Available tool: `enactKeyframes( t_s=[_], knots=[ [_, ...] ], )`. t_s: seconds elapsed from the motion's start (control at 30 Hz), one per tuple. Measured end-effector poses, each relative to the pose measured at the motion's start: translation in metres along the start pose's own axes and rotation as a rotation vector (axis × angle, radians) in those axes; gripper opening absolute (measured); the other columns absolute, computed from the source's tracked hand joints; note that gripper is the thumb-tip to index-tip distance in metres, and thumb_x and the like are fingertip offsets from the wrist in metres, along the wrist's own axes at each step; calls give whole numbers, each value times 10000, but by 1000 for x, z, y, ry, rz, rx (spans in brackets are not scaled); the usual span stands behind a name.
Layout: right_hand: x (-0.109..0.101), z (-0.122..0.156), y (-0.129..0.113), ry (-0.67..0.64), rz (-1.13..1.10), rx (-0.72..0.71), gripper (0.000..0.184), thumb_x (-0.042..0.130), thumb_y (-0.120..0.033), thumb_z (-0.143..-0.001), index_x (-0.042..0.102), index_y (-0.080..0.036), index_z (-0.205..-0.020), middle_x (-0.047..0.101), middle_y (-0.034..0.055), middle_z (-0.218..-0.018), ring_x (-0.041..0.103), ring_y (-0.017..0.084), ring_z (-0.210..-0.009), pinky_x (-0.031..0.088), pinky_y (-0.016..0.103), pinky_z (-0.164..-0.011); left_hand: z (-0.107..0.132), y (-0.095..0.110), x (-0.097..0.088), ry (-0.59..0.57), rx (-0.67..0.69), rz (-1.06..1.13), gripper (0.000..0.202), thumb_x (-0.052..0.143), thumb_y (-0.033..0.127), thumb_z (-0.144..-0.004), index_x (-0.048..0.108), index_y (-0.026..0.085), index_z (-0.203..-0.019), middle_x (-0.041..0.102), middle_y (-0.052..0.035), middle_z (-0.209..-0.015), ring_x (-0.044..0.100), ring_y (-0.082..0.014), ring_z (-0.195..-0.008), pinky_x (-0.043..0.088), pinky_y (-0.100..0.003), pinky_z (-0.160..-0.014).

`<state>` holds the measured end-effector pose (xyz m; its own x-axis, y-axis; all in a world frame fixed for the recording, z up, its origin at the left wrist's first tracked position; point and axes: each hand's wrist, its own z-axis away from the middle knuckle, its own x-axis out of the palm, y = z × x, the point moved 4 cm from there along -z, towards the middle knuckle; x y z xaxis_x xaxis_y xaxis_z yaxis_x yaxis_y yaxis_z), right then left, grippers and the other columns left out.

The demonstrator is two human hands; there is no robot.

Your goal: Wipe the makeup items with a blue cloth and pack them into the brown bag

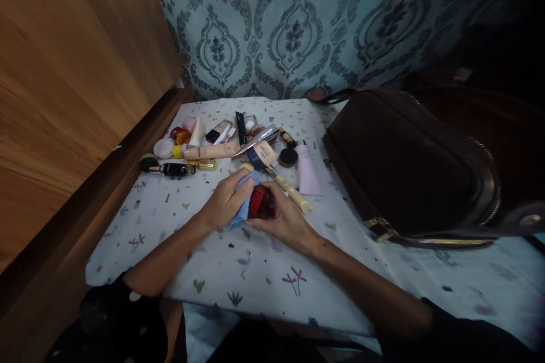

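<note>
My right hand (287,218) is wrapped round a dark red glass bottle (261,202), which looks like a perfume bottle. A light blue cloth (242,210) is gripped in my left hand (225,199) and pressed against the bottle's left side. Just beyond my hands lie cosmetics: a beige tube (213,151), a pink tube (308,170), a round black jar (288,157), a beige and navy container (263,154) and a slim cream-coloured tube (293,191) close to my right fingers. A black and gold cosmetic tube (172,169) lies farther left.
A large dark brown leather bag (409,164) stands on the right of the table, which has a printed white cover (264,289). Wooden furniture (80,68) rises along the left. A patterned wall (293,34) closes off the back.
</note>
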<state>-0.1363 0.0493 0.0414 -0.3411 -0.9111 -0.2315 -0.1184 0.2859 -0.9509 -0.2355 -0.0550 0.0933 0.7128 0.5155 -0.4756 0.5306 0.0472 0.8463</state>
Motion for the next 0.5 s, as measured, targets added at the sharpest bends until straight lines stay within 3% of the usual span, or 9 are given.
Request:
enactKeyframes(
  t_s=[0.2,0.3,0.4,0.5],
  knots=[
    [-1,2,-11,92,-47,-22,652,866,-480,-675,541,-212,-1173,628,90,-1126,629,279,-1028,546,425,-872,1,-2,-1,43,27,11,349,359,463,-1031,502,198,-856,506,-1,-806,494,-164,-787,437,-289,-764],
    [2,3,-10,41,-265,97,580,802,-522,-750,532,-236,-1176,658,56,-986,682,227,-802,571,362,-669,3,2,-1,91,103,-75,309,353,414,-1039,512,203,-878,509,-10,-809,508,-170,-795,442,-303,-779],
    [9,4,-5,-52,-535,288,555,664,-639,-830,484,-249,-1181,637,-14,-740,644,181,-510,466,282,-424,6,8,-1,145,245,-200,237,387,364,-1033,537,199,-953,531,-32,-868,530,-182,-844,452,-319,-812],
    [12,4,-5,-85,-686,361,521,671,-660,-809,491,-241,-1061,621,-35,-639,641,179,-460,384,233,-365,9,10,0,157,354,-275,200,385,319,-1034,534,195,-986,535,-45,-895,532,-183,-855,464,-319,-806]
  ],
)
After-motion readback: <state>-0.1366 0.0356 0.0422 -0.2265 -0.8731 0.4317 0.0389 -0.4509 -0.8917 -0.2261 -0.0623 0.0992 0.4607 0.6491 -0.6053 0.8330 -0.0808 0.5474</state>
